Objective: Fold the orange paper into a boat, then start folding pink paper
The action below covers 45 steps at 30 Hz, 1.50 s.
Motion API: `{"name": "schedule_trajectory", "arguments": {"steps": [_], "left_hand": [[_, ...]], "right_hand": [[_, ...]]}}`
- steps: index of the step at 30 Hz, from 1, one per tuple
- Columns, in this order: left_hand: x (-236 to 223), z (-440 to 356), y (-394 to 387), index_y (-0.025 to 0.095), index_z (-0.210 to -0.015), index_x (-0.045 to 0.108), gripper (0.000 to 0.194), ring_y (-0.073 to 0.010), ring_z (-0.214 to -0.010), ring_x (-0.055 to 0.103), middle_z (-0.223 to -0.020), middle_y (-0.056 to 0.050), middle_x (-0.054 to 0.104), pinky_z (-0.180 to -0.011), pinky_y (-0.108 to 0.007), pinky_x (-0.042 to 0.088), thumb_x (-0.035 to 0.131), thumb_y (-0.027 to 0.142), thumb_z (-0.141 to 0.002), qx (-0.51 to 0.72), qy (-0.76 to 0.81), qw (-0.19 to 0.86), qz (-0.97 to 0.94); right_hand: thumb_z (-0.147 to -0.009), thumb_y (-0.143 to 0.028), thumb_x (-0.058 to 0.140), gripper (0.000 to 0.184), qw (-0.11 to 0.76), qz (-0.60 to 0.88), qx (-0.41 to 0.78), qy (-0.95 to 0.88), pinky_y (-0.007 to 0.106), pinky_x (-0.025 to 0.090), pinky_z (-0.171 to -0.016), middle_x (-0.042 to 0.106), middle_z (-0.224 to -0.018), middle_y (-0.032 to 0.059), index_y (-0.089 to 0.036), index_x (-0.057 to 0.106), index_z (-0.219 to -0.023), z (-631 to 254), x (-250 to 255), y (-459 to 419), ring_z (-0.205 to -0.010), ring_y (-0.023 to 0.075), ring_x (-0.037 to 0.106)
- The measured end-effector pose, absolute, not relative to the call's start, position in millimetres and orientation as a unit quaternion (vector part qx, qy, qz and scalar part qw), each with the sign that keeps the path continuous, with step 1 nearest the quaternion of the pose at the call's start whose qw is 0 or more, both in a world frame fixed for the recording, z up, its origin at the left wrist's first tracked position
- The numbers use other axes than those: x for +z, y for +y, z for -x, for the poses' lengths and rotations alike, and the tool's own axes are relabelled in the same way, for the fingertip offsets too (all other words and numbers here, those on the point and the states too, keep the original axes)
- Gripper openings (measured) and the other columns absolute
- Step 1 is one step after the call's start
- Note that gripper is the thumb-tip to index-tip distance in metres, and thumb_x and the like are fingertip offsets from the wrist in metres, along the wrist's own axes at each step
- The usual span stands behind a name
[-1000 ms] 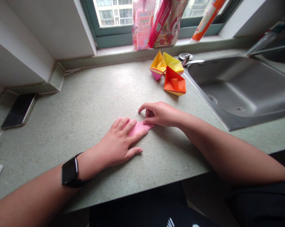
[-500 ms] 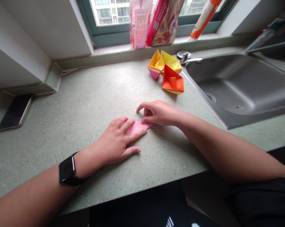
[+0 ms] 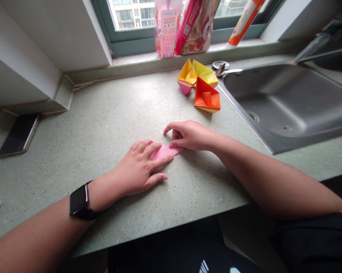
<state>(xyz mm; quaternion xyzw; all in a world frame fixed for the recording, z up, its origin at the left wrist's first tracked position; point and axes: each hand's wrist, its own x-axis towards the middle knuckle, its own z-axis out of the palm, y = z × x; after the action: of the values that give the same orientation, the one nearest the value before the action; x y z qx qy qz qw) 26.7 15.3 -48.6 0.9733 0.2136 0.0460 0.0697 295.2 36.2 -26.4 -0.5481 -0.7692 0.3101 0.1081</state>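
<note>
A piece of folded pink paper (image 3: 163, 152) lies flat on the speckled counter (image 3: 122, 104). Across its left part rests my left hand (image 3: 139, 165), palm down, fingers spread and thumb apart on the counter. That hand hides part of the paper. At the paper's right end, my right hand (image 3: 189, 135) presses with the thumb on top. Its index finger arches out above the counter while the other fingers curl in. Behind the hands stand several folded paper pieces: an orange one (image 3: 200, 103), a yellow-orange one (image 3: 186, 74) and a yellow one (image 3: 207, 75).
A steel sink (image 3: 269, 146) with a faucet is at the right. Pink pouches (image 3: 167, 32) and an orange-white tube (image 3: 243, 24) stand on the windowsill. A phone (image 3: 19, 134) lies at the left. The counter's front edge runs close to my body.
My left hand's index finger and thumb have drawn back slightly to the left, baring a little more pink paper. The right hand stays in place at the paper's end.
</note>
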Motion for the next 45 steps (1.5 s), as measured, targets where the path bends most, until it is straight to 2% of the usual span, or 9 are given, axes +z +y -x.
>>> {"name": "schedule_trajectory", "arguments": {"steps": [6, 10, 13, 17, 20, 29, 34, 41, 45], "left_hand": [[-41, -24, 23, 0.030, -0.148, 0.070, 0.043, -0.0363, -0.140, 0.049, -0.151, -0.013, 0.059, -0.123, -0.060, 0.039, 0.046, 0.041, -0.114, 0.058, 0.208, 0.120, -0.969], [-41, -21, 26, 0.030, -0.144, 0.072, 0.041, -0.0346, -0.140, 0.051, -0.150, -0.012, 0.061, -0.122, -0.060, 0.041, 0.044, 0.034, -0.115, 0.075, 0.204, 0.141, -0.966], [-44, -17, 24, 0.029, -0.152, 0.066, 0.043, -0.0355, -0.148, 0.047, -0.157, -0.013, 0.057, -0.127, -0.063, 0.037, 0.046, 0.031, -0.114, 0.067, 0.202, 0.152, -0.965], [-48, -13, 17, 0.031, -0.170, 0.044, 0.056, -0.0379, -0.164, 0.032, -0.176, -0.013, 0.040, -0.134, -0.069, 0.025, 0.046, 0.030, -0.113, 0.036, 0.206, 0.152, -0.966], [-50, -11, 14, 0.033, -0.175, 0.032, 0.062, -0.0382, -0.167, 0.028, -0.181, -0.011, 0.034, -0.135, -0.069, 0.022, 0.045, 0.033, -0.115, 0.026, 0.206, 0.146, -0.967], [-53, -11, 11, 0.034, -0.178, 0.024, 0.066, -0.0390, -0.169, 0.023, -0.184, -0.009, 0.027, -0.137, -0.067, 0.014, 0.044, 0.042, -0.116, 0.002, 0.205, 0.115, -0.972], [-54, -12, 11, 0.037, -0.176, 0.032, 0.061, -0.0414, -0.169, 0.023, -0.184, -0.010, 0.027, -0.135, -0.069, 0.015, 0.043, 0.046, -0.116, -0.004, 0.200, 0.103, -0.974], [-49, -22, 15, 0.036, -0.170, 0.045, 0.062, -0.0436, -0.158, 0.036, -0.173, -0.014, 0.042, -0.131, -0.070, 0.025, 0.050, 0.056, -0.112, 0.015, 0.208, 0.095, -0.973], [-50, -28, 17, 0.035, -0.167, 0.051, 0.059, -0.0425, -0.152, 0.039, -0.165, -0.015, 0.048, -0.129, -0.068, 0.028, 0.051, 0.055, -0.112, 0.039, 0.206, 0.093, -0.973]], "right_hand": [[-0.085, -0.019, 0.079, 0.038, 0.111, 0.546, 0.316, -0.768, 0.029, 0.042, -0.072, 0.077, -0.085, -0.0025, -0.024, 0.076, -0.123, -295, -27, 36, -0.075, 0.0166, 0.065], [-0.085, -0.020, 0.079, 0.038, 0.113, 0.544, 0.316, -0.769, 0.029, 0.042, -0.072, 0.076, -0.084, -0.0026, -0.024, 0.075, -0.123, -296, -28, 36, -0.075, 0.0167, 0.065], [-0.086, -0.022, 0.080, 0.038, 0.111, 0.543, 0.319, -0.769, 0.030, 0.043, -0.073, 0.077, -0.085, -0.0022, -0.024, 0.075, -0.123, -296, -28, 37, -0.076, 0.0172, 0.066], [-0.086, -0.024, 0.081, 0.037, 0.111, 0.541, 0.319, -0.770, 0.029, 0.043, -0.073, 0.076, -0.085, -0.0021, -0.023, 0.075, -0.123, -296, -26, 36, -0.076, 0.0171, 0.066], [-0.086, -0.023, 0.081, 0.037, 0.110, 0.544, 0.319, -0.768, 0.030, 0.043, -0.073, 0.076, -0.084, -0.0023, -0.024, 0.075, -0.123, -296, -26, 36, -0.077, 0.0175, 0.066], [-0.085, -0.022, 0.083, 0.037, 0.114, 0.547, 0.318, -0.766, 0.029, 0.043, -0.073, 0.076, -0.083, -0.0026, -0.023, 0.075, -0.121, -294, -26, 35, -0.076, 0.0170, 0.067], [-0.087, -0.025, 0.084, 0.036, 0.113, 0.549, 0.316, -0.766, 0.029, 0.042, -0.073, 0.077, -0.084, -0.0019, -0.023, 0.076, -0.122, -294, -26, 36, -0.076, 0.0171, 0.066], [-0.087, -0.023, 0.083, 0.038, 0.115, 0.547, 0.314, -0.767, 0.029, 0.043, -0.073, 0.077, -0.085, -0.0018, -0.023, 0.076, -0.123, -295, -27, 36, -0.076, 0.0171, 0.067], [-0.086, -0.022, 0.082, 0.037, 0.114, 0.546, 0.316, -0.767, 0.029, 0.043, -0.073, 0.077, -0.085, -0.0021, -0.024, 0.076, -0.122, -295, -26, 36, -0.077, 0.0170, 0.067]]}}
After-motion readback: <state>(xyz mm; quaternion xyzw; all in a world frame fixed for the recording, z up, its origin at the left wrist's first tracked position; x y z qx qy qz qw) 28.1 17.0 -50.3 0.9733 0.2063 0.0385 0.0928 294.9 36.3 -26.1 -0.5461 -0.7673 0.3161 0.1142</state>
